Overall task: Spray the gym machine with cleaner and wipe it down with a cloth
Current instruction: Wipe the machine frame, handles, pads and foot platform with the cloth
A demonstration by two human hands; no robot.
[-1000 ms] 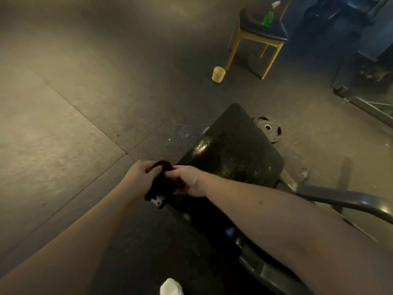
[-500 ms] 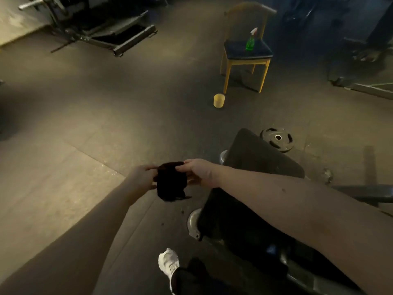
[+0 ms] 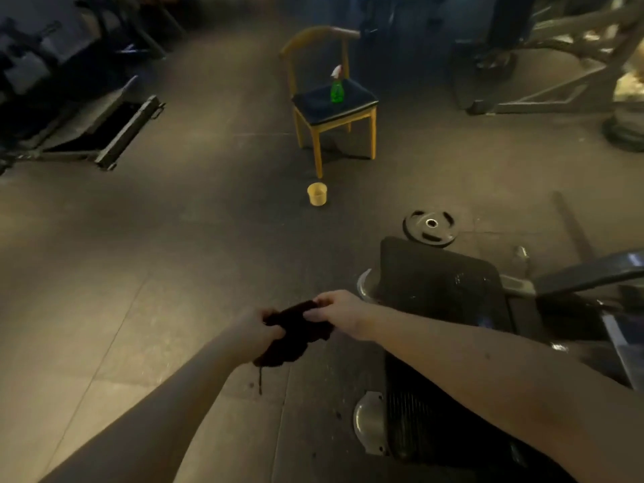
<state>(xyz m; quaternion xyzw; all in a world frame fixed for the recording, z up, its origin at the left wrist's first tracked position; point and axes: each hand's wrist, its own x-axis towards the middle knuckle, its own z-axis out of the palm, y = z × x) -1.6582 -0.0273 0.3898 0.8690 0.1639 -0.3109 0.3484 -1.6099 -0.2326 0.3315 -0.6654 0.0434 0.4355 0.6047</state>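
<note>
A dark cloth (image 3: 294,334) hangs bunched between both hands, just left of the gym machine's black padded seat (image 3: 439,277). My left hand (image 3: 256,331) grips its lower left side. My right hand (image 3: 339,310) pinches its upper right edge. A loose thread dangles below the cloth. The green spray bottle (image 3: 337,88) with a white trigger stands upright on the dark seat of a yellow wooden chair (image 3: 348,115), well ahead of me across the floor. Below the seat pad, the machine's ribbed black pad (image 3: 425,423) runs toward the lower right.
A yellow cup (image 3: 317,194) stands on the floor in front of the chair. A black weight plate (image 3: 430,227) lies flat beyond the machine's seat. A metal arm (image 3: 585,271) of the machine juts right. Other gym machines (image 3: 104,130) stand far left and far right.
The view has lifted away from the seat pad, bringing the chair and bottle into fuller sight. Both hands keep hold of the cloth, which has gone from hanging flat to bunched and tilted.
</note>
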